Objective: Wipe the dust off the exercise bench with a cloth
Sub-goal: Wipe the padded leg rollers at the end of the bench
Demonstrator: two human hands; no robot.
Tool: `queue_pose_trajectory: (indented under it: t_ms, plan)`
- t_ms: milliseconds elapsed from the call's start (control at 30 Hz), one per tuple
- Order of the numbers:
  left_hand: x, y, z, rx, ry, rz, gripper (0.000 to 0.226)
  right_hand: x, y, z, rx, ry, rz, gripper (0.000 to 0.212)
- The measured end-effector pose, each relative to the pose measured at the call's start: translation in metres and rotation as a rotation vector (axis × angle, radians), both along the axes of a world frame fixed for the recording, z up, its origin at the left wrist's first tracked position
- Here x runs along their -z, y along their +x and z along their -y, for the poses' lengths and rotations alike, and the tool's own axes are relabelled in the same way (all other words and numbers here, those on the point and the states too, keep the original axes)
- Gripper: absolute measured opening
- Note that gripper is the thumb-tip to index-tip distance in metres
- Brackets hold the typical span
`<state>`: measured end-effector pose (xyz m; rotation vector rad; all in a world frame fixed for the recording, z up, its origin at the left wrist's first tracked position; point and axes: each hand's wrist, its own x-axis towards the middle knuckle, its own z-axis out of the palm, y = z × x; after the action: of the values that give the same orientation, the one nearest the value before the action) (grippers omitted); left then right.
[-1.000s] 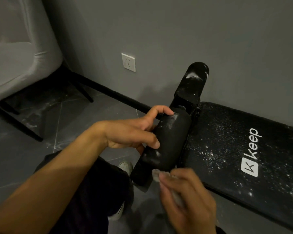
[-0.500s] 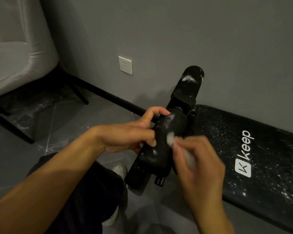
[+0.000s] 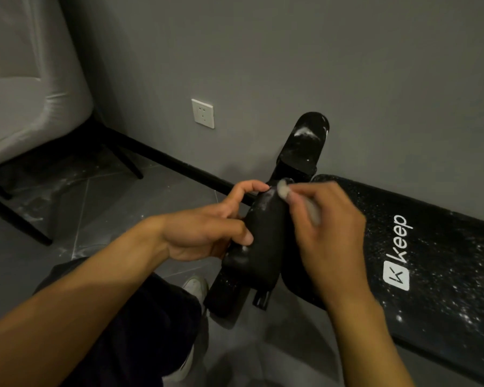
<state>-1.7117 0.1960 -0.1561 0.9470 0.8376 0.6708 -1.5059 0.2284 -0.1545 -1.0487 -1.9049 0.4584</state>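
Left hand [image 3: 204, 233] and right hand [image 3: 330, 227] bare, forearms [image 3: 90, 297] bare too. Dark loose trousers [image 3: 129, 331]. Pale grey sneaker [image 3: 196, 286].

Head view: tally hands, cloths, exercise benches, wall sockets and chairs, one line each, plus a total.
Hands: 2, left hand and right hand
Cloth: 1
Exercise bench: 1
Wall socket: 1
Chair: 1
Total: 6

The exercise bench pad [image 3: 436, 275] at right is black, speckled all over with white dust, and bears a white "keep" logo [image 3: 397, 255]. The foam roller [image 3: 266, 236] at centre is black with whitish smears, and the cloth [image 3: 283, 189] at its top is pale grey-white. The wall [image 3: 291, 51] is grey, the socket [image 3: 203, 113] white, and the floor [image 3: 109, 213] dark grey tile with pale seams.
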Motion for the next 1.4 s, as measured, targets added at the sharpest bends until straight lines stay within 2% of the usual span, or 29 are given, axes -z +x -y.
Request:
queue_pose_trajectory:
  t_ms: [100, 267, 367, 500, 567, 733, 933, 1033, 1133, 1200, 1333, 1400]
  plan:
    - [-0.001, -0.001, -0.001, 0.023, 0.01, -0.023, 0.08, -0.004, 0.0, 0.003, -0.011, -0.006, 0.023, 0.011]
    - [-0.001, -0.002, -0.004, 0.028, 0.019, -0.035, 0.078, 0.021, 0.009, 0.063, -0.173, 0.03, -0.131, 0.012]
    - [-0.003, -0.001, -0.004, 0.02, 0.014, -0.024, 0.079, 0.014, 0.002, 0.027, -0.059, 0.073, -0.032, 0.01]
    - [-0.006, 0.003, 0.0, -0.013, 0.035, -0.061, 0.072, -0.001, -0.004, -0.008, 0.044, 0.003, -0.008, 0.009]
    - [-0.006, 0.004, -0.001, -0.011, 0.046, -0.059, 0.069, 0.004, 0.002, 0.014, -0.033, 0.016, -0.02, 0.01]
    - [-0.006, 0.003, -0.004, 0.003, 0.071, -0.12, 0.078, 0.028, 0.01, 0.076, -0.19, 0.015, -0.192, 0.011]
    - [-0.01, 0.006, 0.005, -0.071, 0.142, -0.241, 0.083, 0.008, 0.011, 0.008, 0.029, -0.101, -0.086, 0.01]
    - [-0.012, 0.003, 0.006, -0.018, 0.124, -0.232, 0.078, 0.016, 0.009, 0.031, -0.051, -0.119, -0.146, 0.013]
    - [-0.016, 0.001, 0.003, -0.005, 0.052, -0.167, 0.072, 0.023, 0.009, 0.062, -0.172, -0.036, -0.176, 0.011]
    - [-0.014, 0.002, 0.002, -0.024, 0.03, -0.116, 0.075, 0.016, 0.009, 0.049, -0.175, -0.032, -0.117, 0.007]
    - [-0.009, 0.006, 0.004, -0.084, 0.015, -0.029, 0.085, -0.01, 0.002, -0.004, -0.035, -0.066, 0.052, 0.009]
    - [-0.008, 0.007, 0.003, -0.091, 0.03, -0.026, 0.087, -0.014, 0.001, -0.006, -0.056, -0.041, 0.101, 0.013]
